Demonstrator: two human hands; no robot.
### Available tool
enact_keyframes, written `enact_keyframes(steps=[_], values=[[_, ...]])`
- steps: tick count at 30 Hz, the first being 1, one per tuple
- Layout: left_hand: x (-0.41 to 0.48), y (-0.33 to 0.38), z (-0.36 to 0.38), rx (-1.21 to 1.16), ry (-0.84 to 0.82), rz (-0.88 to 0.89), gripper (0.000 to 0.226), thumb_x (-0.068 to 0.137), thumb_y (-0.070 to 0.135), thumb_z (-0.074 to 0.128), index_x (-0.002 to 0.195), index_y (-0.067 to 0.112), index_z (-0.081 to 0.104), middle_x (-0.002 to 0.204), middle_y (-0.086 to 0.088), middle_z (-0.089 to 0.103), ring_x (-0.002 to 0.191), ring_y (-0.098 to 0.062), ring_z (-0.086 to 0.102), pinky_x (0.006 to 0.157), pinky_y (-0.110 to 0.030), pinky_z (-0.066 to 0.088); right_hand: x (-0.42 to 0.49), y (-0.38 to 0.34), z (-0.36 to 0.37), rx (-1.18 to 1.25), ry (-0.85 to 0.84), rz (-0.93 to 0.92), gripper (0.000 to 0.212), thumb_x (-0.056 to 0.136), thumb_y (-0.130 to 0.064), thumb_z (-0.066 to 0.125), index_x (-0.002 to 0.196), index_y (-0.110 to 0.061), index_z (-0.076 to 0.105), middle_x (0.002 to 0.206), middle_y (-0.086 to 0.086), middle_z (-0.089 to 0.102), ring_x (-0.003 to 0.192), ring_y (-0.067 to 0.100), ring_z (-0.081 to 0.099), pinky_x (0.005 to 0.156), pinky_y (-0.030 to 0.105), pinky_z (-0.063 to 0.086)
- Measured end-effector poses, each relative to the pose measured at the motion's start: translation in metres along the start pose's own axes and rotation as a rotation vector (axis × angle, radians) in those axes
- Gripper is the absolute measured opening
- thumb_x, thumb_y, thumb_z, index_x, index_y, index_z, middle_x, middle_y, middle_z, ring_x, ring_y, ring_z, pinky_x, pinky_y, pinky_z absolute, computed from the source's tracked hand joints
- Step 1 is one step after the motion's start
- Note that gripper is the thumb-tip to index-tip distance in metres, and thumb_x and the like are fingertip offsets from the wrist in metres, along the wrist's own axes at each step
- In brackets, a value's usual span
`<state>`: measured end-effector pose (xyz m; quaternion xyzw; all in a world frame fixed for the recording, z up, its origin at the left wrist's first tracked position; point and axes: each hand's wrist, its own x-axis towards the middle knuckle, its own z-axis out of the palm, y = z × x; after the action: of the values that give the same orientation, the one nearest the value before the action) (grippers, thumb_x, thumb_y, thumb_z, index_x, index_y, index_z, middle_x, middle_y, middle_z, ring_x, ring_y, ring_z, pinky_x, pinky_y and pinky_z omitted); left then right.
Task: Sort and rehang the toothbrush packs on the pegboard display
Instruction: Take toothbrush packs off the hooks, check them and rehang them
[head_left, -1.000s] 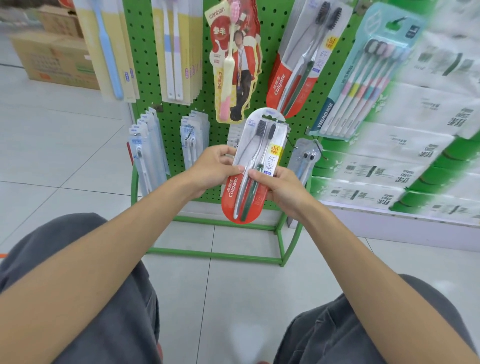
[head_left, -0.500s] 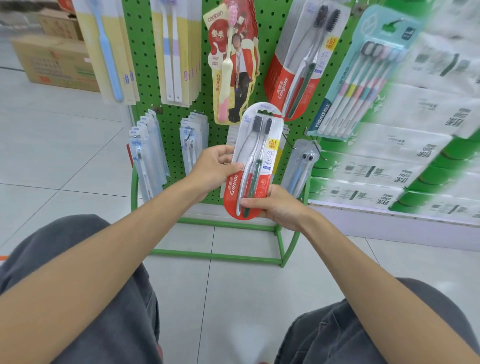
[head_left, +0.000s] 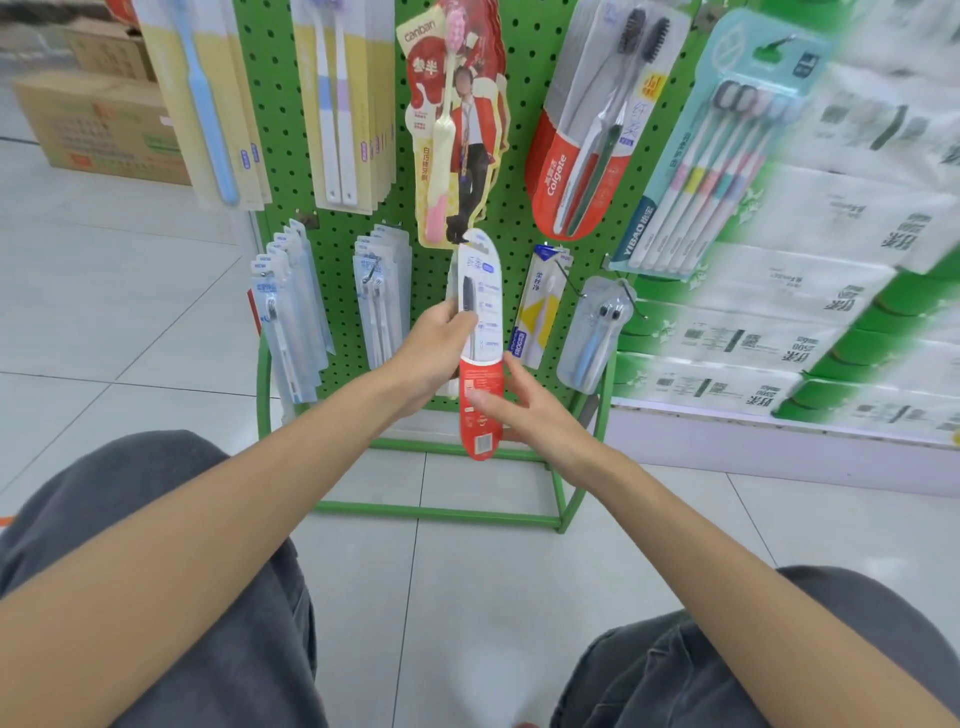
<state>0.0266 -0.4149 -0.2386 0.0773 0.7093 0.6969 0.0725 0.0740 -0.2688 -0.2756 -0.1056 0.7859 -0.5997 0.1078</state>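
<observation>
A green perforated metal pegboard (head_left: 519, 67) on a green tube frame (head_left: 441, 512) is standing on the pale tiled floor (head_left: 130, 312). Hanging from its pegs are a red Colgate twin-brush pack (head_left: 571, 171), a teal multi-brush pack (head_left: 727, 130) and a pink children's brush card (head_left: 457, 130). Brown cardboard boxes (head_left: 104, 124) are sitting on the floor.

Glossy plastic-and-card toothbrush pack (head_left: 480, 332), matt green perforated metal pegboard (head_left: 524, 62), shiny smooth floor tiles (head_left: 467, 597).
</observation>
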Motion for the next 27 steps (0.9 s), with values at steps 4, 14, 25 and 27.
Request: enact_keyframes(steps=[4,14,25,27], values=[[-0.001,0.001,-0.003,-0.089,0.02,-0.044,0.028,0.107,0.025,0.038,0.114,0.011,0.061,0.111,-0.012,0.072,0.094,-0.025,0.072,0.083,-0.038,0.058,0.001,0.002,-0.003,0.234,-0.027,0.086,0.059,0.083,-0.014,0.076,0.135,-0.019,0.049,0.122,0.005,0.068,0.111,0.023,0.067,0.092,0.042,0.056],[0.001,-0.001,-0.006,-0.262,0.063,-0.144,0.032,0.106,0.027,0.039,0.123,0.012,0.061,0.114,-0.016,0.071,0.102,-0.034,0.069,0.094,-0.049,0.053,0.0,0.005,0.006,0.133,0.031,0.072,0.046,0.077,0.004,0.077,0.118,-0.009,0.061,0.11,0.009,0.073,0.095,0.019,0.071,0.077,0.029,0.058],[0.0,-0.002,-0.003,-0.296,0.022,-0.197,0.034,0.105,0.035,0.039,0.111,0.014,0.065,0.103,-0.013,0.075,0.094,-0.033,0.072,0.09,-0.047,0.055,0.002,0.004,-0.003,0.121,0.045,0.088,0.038,0.086,-0.006,0.071,0.122,-0.01,0.06,0.113,0.008,0.072,0.102,0.024,0.07,0.085,0.033,0.058],[-0.002,-0.002,-0.001,-0.232,-0.027,-0.209,0.036,0.104,0.039,0.041,0.114,0.013,0.064,0.102,-0.013,0.075,0.094,-0.034,0.072,0.086,-0.045,0.056,0.005,0.003,-0.008,0.121,0.08,0.07,0.039,0.088,-0.007,0.069,0.125,-0.012,0.058,0.115,0.006,0.071,0.102,0.021,0.07,0.084,0.032,0.058]])
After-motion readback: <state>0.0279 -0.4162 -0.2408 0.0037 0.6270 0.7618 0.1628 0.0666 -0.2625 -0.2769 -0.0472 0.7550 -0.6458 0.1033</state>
